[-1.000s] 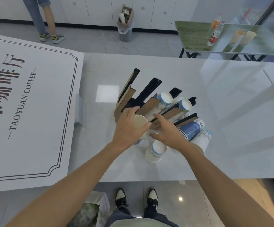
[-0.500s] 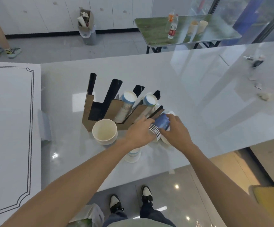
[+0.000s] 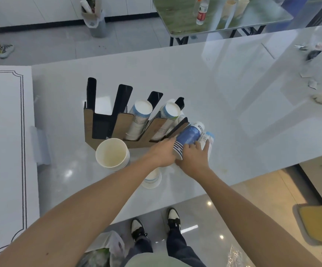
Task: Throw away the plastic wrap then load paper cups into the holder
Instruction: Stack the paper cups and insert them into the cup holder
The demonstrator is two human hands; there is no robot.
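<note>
A black and brown cup holder (image 3: 106, 124) stands on the white counter (image 3: 195, 83). Two of its slots hold white cup stacks (image 3: 139, 120); its two left slots are bare. Both hands grip a stack of dark blue paper cups (image 3: 188, 136) lying tilted at the holder's right end: my left hand (image 3: 163, 154) at the striped rims, my right hand (image 3: 194, 159) just right of them. Another white and blue cup stack (image 3: 207, 139) lies behind the blue one. A wide cream cup (image 3: 112, 154) stands open in front of the holder. One more cup stack (image 3: 152, 180) rests under my left forearm.
A large white sign board (image 3: 4, 151) covers the counter's left side. Small scraps (image 3: 320, 98) lie at the far right. A bag with plastic waste (image 3: 106, 249) sits on the floor by my feet. A grey bin (image 3: 96, 22) and a folding table (image 3: 223, 18) stand beyond.
My left hand let go of the wide cream cup, which now stands on the counter. Both hands moved right onto the blue cup stack and raised it toward the holder's right end. The view swung right.
</note>
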